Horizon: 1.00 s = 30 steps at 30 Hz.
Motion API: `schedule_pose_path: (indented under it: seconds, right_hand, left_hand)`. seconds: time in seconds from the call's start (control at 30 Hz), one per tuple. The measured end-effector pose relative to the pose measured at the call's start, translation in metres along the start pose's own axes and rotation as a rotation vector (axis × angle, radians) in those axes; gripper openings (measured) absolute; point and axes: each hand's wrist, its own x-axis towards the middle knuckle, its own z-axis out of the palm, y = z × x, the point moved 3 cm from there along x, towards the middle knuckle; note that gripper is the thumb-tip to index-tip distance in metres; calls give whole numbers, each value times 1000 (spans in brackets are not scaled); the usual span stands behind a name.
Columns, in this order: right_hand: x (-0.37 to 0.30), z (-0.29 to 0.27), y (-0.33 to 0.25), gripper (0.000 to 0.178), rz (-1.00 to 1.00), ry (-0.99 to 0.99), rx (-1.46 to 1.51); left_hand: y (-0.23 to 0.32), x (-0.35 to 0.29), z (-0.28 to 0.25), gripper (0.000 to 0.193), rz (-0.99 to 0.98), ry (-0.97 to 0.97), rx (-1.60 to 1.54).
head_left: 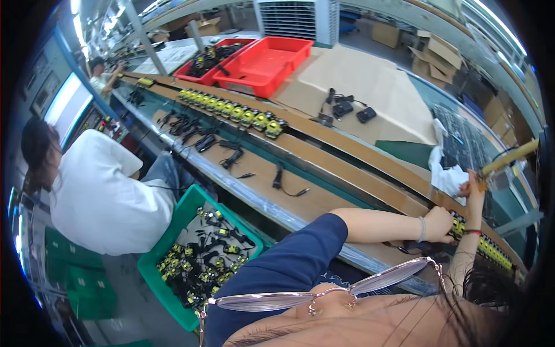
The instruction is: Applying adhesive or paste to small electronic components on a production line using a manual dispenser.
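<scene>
- Wide workroom is around a long bench (358,168), which crosses from far left to near right and is covered with brown strips.
- On the far side of the bench lies a brown paper sheet (376,81), with several black adapters (344,109) on it.
- Two red trays (245,85) stand to the left of this sheet; the left one contains black items.
- Behind them is a grey grille unit (287,20); at far right are cardboard boxes (440,55).
- Black cables (202,141) lie along the near side of the bench.
- At left sits a co-worker in a white shirt (110,191), beside a green bin (153,283) filled with yellow-and-black parts.
- A row of similar parts (231,110) stands at left-centre; another row (485,247) is at near right, beside the hands.
- Left hand (437,224) is at this near row, its fingers curled; I cannot tell if they pinch a part.
- Right hand (473,185) is beside a white plastic bag (448,176) and a yellowish bar (510,158); its finger grip is not clear.
</scene>
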Motion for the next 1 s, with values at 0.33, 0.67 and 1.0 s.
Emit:
schedule_pose_path:
  seconds: [0.33,0.67,1.0]
  right_hand:
    - [-17,5,42,18,47,116,65]
    - [-29,3,61,18,-18,470,98]
    - [-46,42,47,12,-24,628,82]
  left_hand:
    - [-188,-173,-227,23,50,202,443]
    - [-498,-475,-494,69,-1132,458,1296]
    - [-597,-571,-454,74,-1589,231,578]
